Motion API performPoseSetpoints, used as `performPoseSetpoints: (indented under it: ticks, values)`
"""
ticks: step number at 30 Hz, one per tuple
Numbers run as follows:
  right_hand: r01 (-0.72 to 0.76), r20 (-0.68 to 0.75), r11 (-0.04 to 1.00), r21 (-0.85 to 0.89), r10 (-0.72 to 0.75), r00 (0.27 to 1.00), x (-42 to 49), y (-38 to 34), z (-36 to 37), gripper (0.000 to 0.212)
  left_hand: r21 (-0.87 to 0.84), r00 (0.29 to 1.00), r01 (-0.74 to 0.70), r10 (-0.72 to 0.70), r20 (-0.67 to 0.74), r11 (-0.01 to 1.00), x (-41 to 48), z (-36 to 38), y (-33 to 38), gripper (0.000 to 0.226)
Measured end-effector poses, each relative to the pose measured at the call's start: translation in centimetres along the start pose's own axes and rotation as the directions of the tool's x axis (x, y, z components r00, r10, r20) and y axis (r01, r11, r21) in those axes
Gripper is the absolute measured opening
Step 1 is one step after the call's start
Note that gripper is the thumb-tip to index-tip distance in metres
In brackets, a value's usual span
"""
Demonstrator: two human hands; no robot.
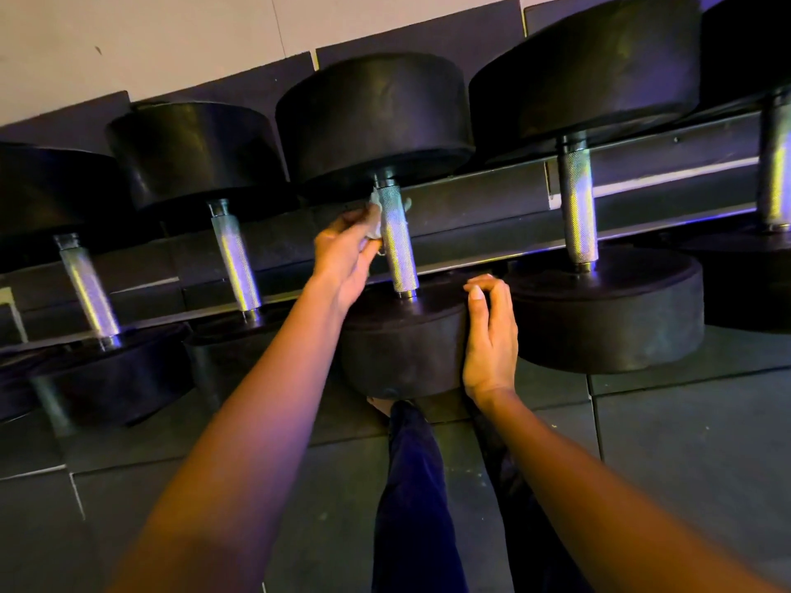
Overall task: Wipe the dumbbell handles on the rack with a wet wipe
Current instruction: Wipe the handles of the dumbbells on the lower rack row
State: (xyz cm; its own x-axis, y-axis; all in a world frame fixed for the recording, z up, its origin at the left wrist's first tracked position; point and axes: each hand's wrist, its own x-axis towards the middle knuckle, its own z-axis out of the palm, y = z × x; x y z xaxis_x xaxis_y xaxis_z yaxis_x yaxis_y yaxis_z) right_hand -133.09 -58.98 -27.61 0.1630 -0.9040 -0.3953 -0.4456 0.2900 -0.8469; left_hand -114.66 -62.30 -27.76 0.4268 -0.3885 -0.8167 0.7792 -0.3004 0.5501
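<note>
Several black rubber dumbbells lie across a dark metal rack, their knurled silver handles pointing toward me. My left hand holds a crumpled white wet wipe against the upper left side of the middle dumbbell's handle. A bit of the wipe shows past the handle's right side. My right hand rests on the right edge of that dumbbell's near head, fingers bent over its top rim. Other handles stand to the left and to the right.
A bigger dumbbell's near head sits just right of my right hand. Dark rubber floor tiles lie below the rack. My leg in dark trousers and a foot stand under the middle dumbbell. A pale wall runs behind.
</note>
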Motion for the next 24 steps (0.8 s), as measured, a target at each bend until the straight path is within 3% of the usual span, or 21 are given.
performPoseSetpoints:
  ticks: [4,5,8,9,11,14,16,17,18,19,20,22,24]
  values:
    - [0.000,-0.010,1.000,-0.008,0.000,1.000,0.0,0.0,-0.1,0.031,0.291,0.982,0.125,-0.161,0.100,0.948,-0.9,-2.7,-0.8,0.018]
    - [-0.001,-0.006,1.000,-0.005,0.001,1.000,0.0,0.0,-0.1,0.031,0.278,0.985,0.113,-0.145,0.097,0.954,-0.6,-2.4,-0.5,0.018]
    - [-0.001,-0.007,1.000,-0.003,0.001,1.000,0.0,0.0,-0.1,0.032,-0.049,0.993,0.101,-0.098,0.060,0.994,0.6,-0.4,0.4,0.016]
    - [0.002,-0.008,1.000,-0.001,-0.002,1.000,0.0,0.0,0.0,0.032,-0.085,0.993,0.110,-0.106,0.056,0.990,0.8,-0.2,0.2,0.016]
    - [0.006,-0.006,1.000,0.002,-0.006,1.000,0.0,0.0,0.0,0.032,0.097,0.988,0.123,-0.132,0.082,0.988,0.1,-1.3,-0.1,0.017]
    - [0.002,-0.011,1.000,-0.006,-0.003,1.000,-0.1,-0.1,0.0,0.032,0.496,0.986,0.042,-0.116,0.121,0.868,-1.7,-3.4,-0.6,0.015]
    - [-0.001,-0.008,1.000,-0.008,0.001,1.000,0.0,-0.2,-0.1,0.031,0.548,0.978,-0.210,0.179,0.110,0.810,-2.3,-2.9,-0.6,0.017]
    - [-0.005,-0.009,1.000,-0.006,0.005,1.000,-0.1,-0.2,-0.1,0.031,0.560,0.909,-0.402,0.391,0.147,0.724,-2.5,-2.2,-0.7,0.017]
    - [-0.005,-0.012,1.000,-0.004,0.005,1.000,-0.1,-0.2,-0.1,0.030,0.569,0.789,-0.588,0.561,0.248,0.575,-2.5,-1.6,-0.9,0.015]
    - [-0.005,-0.015,1.000,-0.005,0.005,1.000,-0.1,-0.2,-0.1,0.030,0.568,0.650,-0.729,0.646,0.401,0.381,-2.2,-1.4,-1.1,0.008]
    - [-0.005,-0.015,1.000,-0.008,0.005,1.000,-0.1,-0.2,-0.1,0.030,0.558,0.518,-0.814,0.635,0.573,0.160,-1.8,-1.2,-1.2,0.006]
    - [-0.007,-0.013,1.000,-0.011,0.007,1.000,0.0,-0.2,-0.1,0.030,0.462,0.327,-0.851,0.437,0.838,-0.249,0.1,-1.7,-1.4,0.023]
    - [-0.005,-0.009,1.000,-0.028,0.005,1.000,0.0,-0.2,0.0,0.030,0.308,0.226,-0.843,0.228,0.947,-0.441,1.4,-2.7,-1.3,0.031]
